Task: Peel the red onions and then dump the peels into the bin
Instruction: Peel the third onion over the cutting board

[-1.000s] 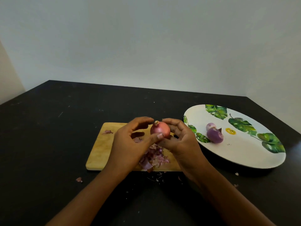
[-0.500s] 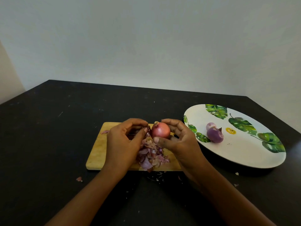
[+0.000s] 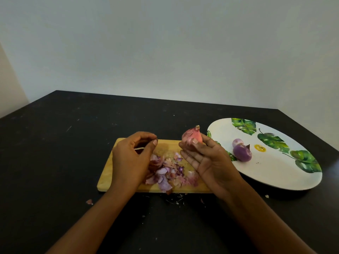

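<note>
On the dark tabletop point(image 3: 55, 143), left of the work, one pink scrap point(image 3: 89, 201) lies apart from everything else. Finer crumbs point(image 3: 174, 198) sit just off the board's front edge. Risk noted: these get missed when the peels go to the bin, which we cannot see from here.

Left hand point(image 3: 131, 160): fingers curled, thumb tip meeting a fingertip above the cutting board point(image 3: 170, 145). Whether a sliver of skin is pinched there we cannot tell. If one is, we judge it light and dry enough to cling to the fingers or drift past the board when let go.

Peels point(image 3: 168, 173): loose heap on the board. Thin, papery, curled flakes, purple to pale pink, some reaching the front edge. Board is pale wood, flat, rectangular, with rounded corners. Risk: tipping or carrying it would probably shed flakes, and a sliding wrist could sweep them off.

Right hand point(image 3: 211, 162): grips the red onion point(image 3: 190, 139), held up over the board's right end, thumb across its front, dry tip pointing up. Surface pink and smooth; we judge it only partly skinned. Risk: a round, slick bulb held mostly by fingertips, so a hard pull at the skin could pop it loose to roll across the tabletop.

Plate point(image 3: 275, 176): large, white, glossy, leaf print, shallow rim. Two peeled onions point(image 3: 242, 153) rest on it, touching, purple and smooth. A nudge to the plate could roll them.
</note>
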A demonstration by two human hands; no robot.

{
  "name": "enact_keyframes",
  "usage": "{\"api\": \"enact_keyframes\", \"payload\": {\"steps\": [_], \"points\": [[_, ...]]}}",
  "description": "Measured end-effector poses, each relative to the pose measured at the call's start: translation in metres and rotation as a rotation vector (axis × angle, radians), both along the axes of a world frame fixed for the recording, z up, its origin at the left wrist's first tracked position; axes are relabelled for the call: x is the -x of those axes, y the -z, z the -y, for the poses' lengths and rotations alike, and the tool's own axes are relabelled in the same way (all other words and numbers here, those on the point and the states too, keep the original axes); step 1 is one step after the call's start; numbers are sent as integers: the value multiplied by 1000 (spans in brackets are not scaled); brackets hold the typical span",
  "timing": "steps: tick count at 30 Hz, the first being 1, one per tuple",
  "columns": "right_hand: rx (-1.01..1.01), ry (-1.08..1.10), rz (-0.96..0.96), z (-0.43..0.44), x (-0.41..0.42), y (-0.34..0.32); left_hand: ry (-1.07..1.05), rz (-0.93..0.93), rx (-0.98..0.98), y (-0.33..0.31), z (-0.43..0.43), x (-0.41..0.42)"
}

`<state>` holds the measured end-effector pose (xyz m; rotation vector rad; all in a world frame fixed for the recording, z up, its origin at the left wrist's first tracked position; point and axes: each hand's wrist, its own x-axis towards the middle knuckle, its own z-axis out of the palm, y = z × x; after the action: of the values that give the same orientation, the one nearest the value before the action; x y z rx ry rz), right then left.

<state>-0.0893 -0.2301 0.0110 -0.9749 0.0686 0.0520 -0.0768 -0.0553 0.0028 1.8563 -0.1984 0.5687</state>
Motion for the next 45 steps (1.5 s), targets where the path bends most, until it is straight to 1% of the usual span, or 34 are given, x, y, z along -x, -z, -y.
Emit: {"api": "enact_keyframes", "payload": {"steps": [3,8,11,13,17,19,24,28,35,41,45], "points": [[24,-39,18,-1,1,0,46,-19,-42,-1,3,0],[150,-141,97,-5,4,5,217,-7,39,-7,11,10],[266,-144,145,-8,6,8,240,20,37,-7,14,13],[286,-123,153,-10,6,8,224,52,39,-6,15,14],[279,-120,130,-10,6,6,182,142,6,-1,14,14],[260,-124,111,-11,7,6,146,153,-3,1,14,13],[136,-140,78,-13,9,0,105,153,4,-1,14,13],[34,-137,65,-13,9,-2,88,138,48,-2,14,13],[-4,-113,27,-13,9,-2,78,116,58,-2,14,12],[-68,-93,16,-14,6,-2,89,92,118,-2,12,11],[-61,-85,10,-14,6,-2,94,92,139,-3,13,10]]}}
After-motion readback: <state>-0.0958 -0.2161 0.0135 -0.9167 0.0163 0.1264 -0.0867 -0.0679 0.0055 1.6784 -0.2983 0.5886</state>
